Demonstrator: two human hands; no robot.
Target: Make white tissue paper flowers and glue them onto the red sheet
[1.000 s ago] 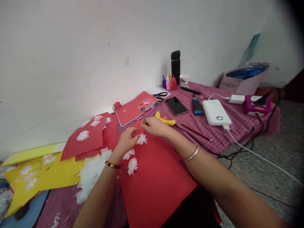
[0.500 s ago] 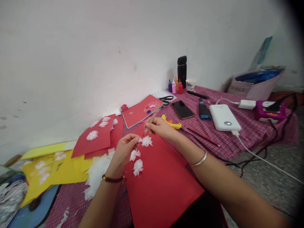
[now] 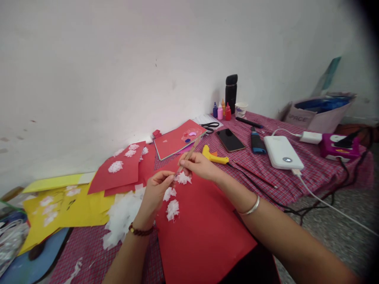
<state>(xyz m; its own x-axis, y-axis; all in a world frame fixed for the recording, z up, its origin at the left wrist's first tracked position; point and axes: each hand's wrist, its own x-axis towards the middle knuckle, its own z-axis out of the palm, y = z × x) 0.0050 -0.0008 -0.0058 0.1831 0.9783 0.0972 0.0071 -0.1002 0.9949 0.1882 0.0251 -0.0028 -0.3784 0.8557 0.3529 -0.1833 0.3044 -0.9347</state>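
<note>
Checked red cloth (image 3: 79, 246) under red paper sheet (image 3: 204, 232); right hand (image 3: 201, 165) clamps slim brown stick (image 3: 191, 152), left hand (image 3: 155, 189) pinched together (contents unclear), apparent tip-work next needing steadiness.

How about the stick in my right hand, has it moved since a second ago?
Yes, the stick moved right: its upper end, first at the blue spot, is now right of it.

My checked tablecloth (image 3: 89, 252) is pink-red and blue; my glue gun (image 3: 213, 156) is yellow, my power bank (image 3: 283, 152) white, my smartphone (image 3: 230, 140) black, my extension socket (image 3: 339, 147) magenta.
</note>
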